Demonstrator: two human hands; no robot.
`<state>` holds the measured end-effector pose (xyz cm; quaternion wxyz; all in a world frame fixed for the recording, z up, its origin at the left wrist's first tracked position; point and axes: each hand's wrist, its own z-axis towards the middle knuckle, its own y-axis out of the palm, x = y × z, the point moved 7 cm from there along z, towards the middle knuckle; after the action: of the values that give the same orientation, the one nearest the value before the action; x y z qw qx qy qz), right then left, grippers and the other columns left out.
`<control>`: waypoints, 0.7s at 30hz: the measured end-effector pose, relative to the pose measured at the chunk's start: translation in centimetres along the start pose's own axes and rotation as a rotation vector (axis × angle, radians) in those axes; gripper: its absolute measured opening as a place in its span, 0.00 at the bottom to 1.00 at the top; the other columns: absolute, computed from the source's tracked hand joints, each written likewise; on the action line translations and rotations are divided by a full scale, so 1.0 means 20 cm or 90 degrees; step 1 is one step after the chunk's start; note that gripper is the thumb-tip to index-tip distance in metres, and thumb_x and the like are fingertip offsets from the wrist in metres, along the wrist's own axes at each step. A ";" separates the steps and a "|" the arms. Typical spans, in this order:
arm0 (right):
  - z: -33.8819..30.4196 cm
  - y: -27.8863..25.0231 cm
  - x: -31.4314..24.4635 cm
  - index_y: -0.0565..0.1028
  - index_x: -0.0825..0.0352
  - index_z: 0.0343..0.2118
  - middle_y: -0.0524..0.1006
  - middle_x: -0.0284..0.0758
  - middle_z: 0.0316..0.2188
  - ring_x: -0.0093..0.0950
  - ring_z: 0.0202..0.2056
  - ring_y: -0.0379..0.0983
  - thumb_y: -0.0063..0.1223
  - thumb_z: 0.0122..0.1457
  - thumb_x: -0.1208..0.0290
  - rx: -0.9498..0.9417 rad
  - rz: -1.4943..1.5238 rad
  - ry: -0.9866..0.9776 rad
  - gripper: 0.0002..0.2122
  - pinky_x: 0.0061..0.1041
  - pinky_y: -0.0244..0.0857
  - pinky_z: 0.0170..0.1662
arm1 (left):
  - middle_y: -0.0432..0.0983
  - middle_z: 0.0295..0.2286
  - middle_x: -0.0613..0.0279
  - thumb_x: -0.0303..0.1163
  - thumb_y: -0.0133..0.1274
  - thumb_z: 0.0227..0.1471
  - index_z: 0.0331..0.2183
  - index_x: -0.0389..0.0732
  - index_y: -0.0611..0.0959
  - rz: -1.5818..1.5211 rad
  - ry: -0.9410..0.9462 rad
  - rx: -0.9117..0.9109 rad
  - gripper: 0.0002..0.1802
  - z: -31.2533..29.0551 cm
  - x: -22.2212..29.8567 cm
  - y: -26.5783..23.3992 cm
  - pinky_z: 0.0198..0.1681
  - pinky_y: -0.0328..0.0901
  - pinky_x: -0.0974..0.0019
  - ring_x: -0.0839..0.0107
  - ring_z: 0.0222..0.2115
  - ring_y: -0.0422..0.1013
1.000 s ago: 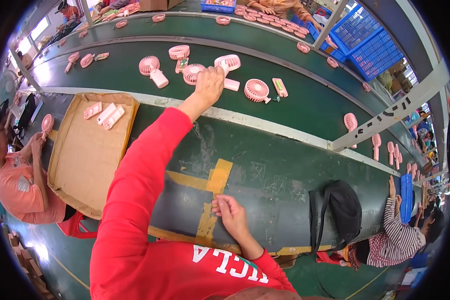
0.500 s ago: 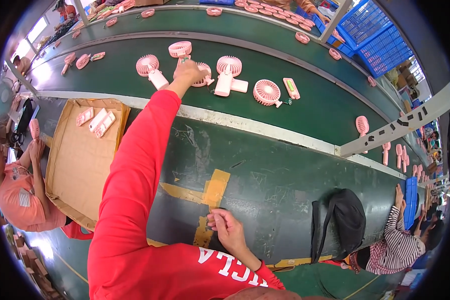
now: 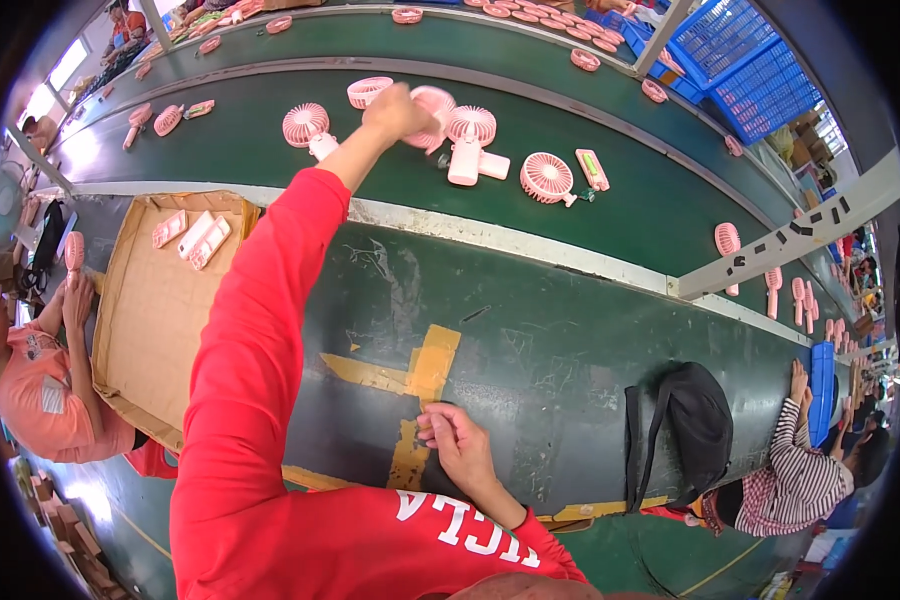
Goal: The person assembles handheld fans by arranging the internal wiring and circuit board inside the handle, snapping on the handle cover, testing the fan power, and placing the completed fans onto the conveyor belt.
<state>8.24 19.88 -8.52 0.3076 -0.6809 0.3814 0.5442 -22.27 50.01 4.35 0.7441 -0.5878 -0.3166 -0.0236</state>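
1. Right hand (image 3: 460, 450): over the table (image 3: 560, 350) at the yellow tape (image 3: 435, 362), fingers curled, no item visible in it; fingertips partly hidden, so can't tell if pinched shut.
2. Cardboard tray (image 3: 150, 330): left of the reaching arm, a few pink parts (image 3: 205, 240) at its far end.
3. Left hand (image 3: 395, 113): out over the green belt (image 3: 630, 220), grasping the blurred pink fan (image 3: 434, 110) at its edge.
4. That fan: just beside the handled fan (image 3: 465, 155).
5. My read: step is single-fan handling; next move calls for steady grip, clearance from neighbouring fans.
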 end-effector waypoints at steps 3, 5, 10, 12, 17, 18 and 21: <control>0.00 0.00 -0.01 0.70 0.70 0.42 0.76 0.36 0.32 0.21 0.31 0.74 0.40 0.62 0.72 -0.008 0.006 -0.004 0.10 0.19 0.69 0.33 | 0.75 0.31 0.44 0.44 0.65 0.25 0.32 0.29 0.76 -0.006 0.074 0.053 0.33 -0.10 0.22 -0.22 0.37 0.66 0.62 0.58 0.33 0.74; 0.00 0.00 -0.01 0.70 0.70 0.42 0.76 0.35 0.32 0.21 0.30 0.74 0.40 0.62 0.71 -0.009 0.011 -0.007 0.10 0.18 0.69 0.33 | 0.76 0.30 0.46 0.44 0.65 0.27 0.33 0.30 0.76 -0.004 0.181 0.100 0.32 -0.21 0.39 -0.36 0.37 0.66 0.64 0.62 0.32 0.74; 0.01 -0.02 0.01 0.69 0.70 0.42 0.76 0.36 0.33 0.22 0.31 0.73 0.41 0.62 0.70 -0.006 0.172 -0.001 0.10 0.19 0.69 0.34 | 0.75 0.26 0.56 0.41 0.63 0.32 0.35 0.31 0.77 -0.123 0.265 0.015 0.28 -0.47 0.60 -0.52 0.35 0.66 0.67 0.70 0.28 0.72; 0.01 -0.12 -0.03 0.69 0.69 0.43 0.75 0.36 0.35 0.22 0.32 0.73 0.43 0.61 0.70 0.063 0.184 -0.032 0.11 0.19 0.68 0.35 | 0.74 0.24 0.58 0.41 0.64 0.31 0.34 0.32 0.77 -0.160 0.291 -0.049 0.28 -0.59 0.65 -0.54 0.33 0.66 0.69 0.71 0.26 0.71; -0.09 -0.42 -0.27 0.68 0.70 0.45 0.72 0.36 0.42 0.22 0.43 0.69 0.44 0.60 0.73 0.292 0.098 -0.220 0.12 0.21 0.63 0.47 | 0.73 0.27 0.57 0.34 0.64 0.32 0.34 0.33 0.76 -0.313 0.448 -0.108 0.25 -0.99 0.65 -0.56 0.34 0.65 0.69 0.69 0.29 0.70; -0.12 -0.45 -0.32 0.66 0.72 0.47 0.70 0.39 0.46 0.25 0.48 0.66 0.43 0.60 0.75 0.311 0.053 -0.244 0.13 0.24 0.59 0.52 | 0.73 0.27 0.54 0.34 0.63 0.31 0.33 0.33 0.76 -0.341 0.495 -0.082 0.24 -1.12 0.63 -0.58 0.35 0.65 0.67 0.63 0.29 0.71; -0.16 -0.48 -0.41 0.64 0.72 0.50 0.67 0.42 0.51 0.32 0.54 0.62 0.43 0.58 0.76 0.348 -0.152 -0.259 0.16 0.28 0.54 0.56 | 0.69 0.34 0.54 0.27 0.61 0.33 0.36 0.38 0.73 -0.290 0.557 -0.088 0.23 -1.37 0.52 -0.50 0.36 0.65 0.63 0.58 0.35 0.69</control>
<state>17.15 23.78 0.17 0.6097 -0.4907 0.3614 0.5067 -5.94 26.12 15.05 0.7422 -0.4867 -0.0928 -0.4513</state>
